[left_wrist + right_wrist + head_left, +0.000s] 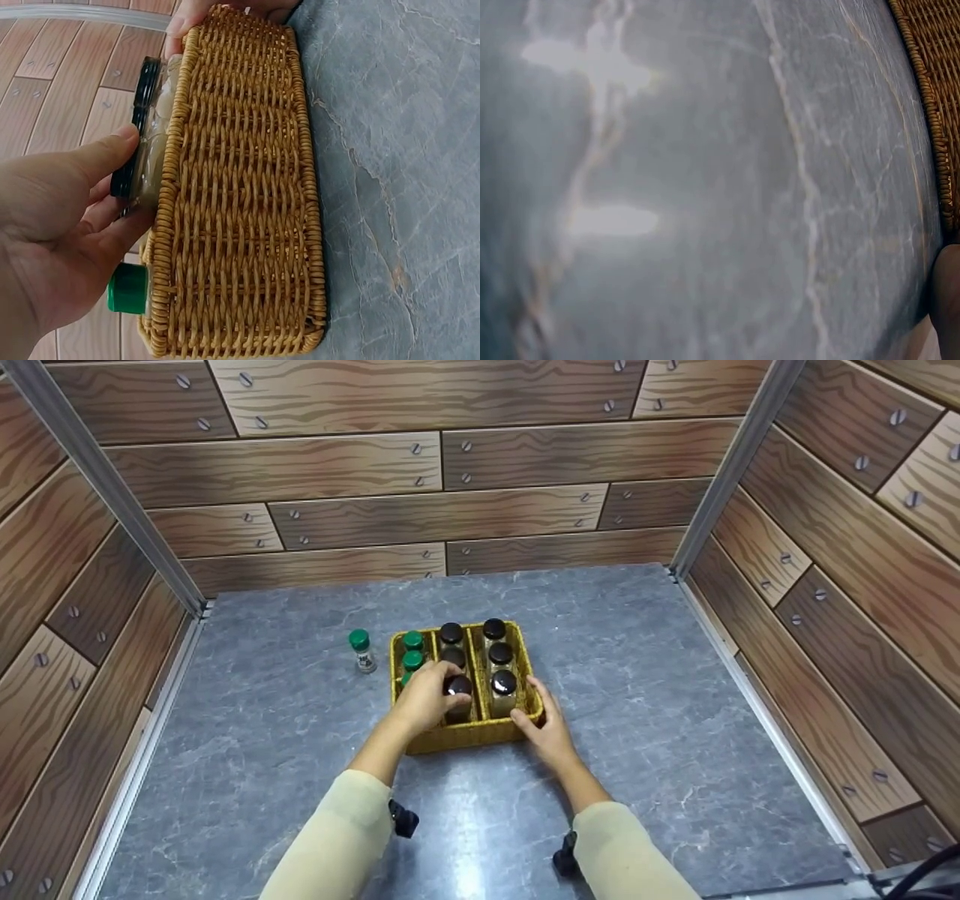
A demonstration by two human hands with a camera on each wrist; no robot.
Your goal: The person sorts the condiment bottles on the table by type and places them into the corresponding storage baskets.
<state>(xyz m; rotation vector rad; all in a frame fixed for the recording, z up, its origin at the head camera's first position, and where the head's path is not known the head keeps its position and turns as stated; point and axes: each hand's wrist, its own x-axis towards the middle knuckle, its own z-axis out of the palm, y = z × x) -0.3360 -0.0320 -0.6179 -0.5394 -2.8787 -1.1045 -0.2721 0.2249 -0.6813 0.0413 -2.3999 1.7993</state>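
A yellow-brown wicker basket with three compartments stands on the grey table. My left hand pinches a black-lidded jar at the front of the middle compartment; in the left wrist view its thumb lies against the black lid. With my right hand I grip the basket's right front corner, thumb at the front and fingers along the side. Three black-lidded jars fill a row in the right compartment. Green-capped bottles stand in the left one, partly hidden by my left hand.
One green-capped spice bottle stands on the grey marbled table, left of the basket. Wood-patterned walls enclose the table at the back and both sides. A dark cable shows at the lower right corner.
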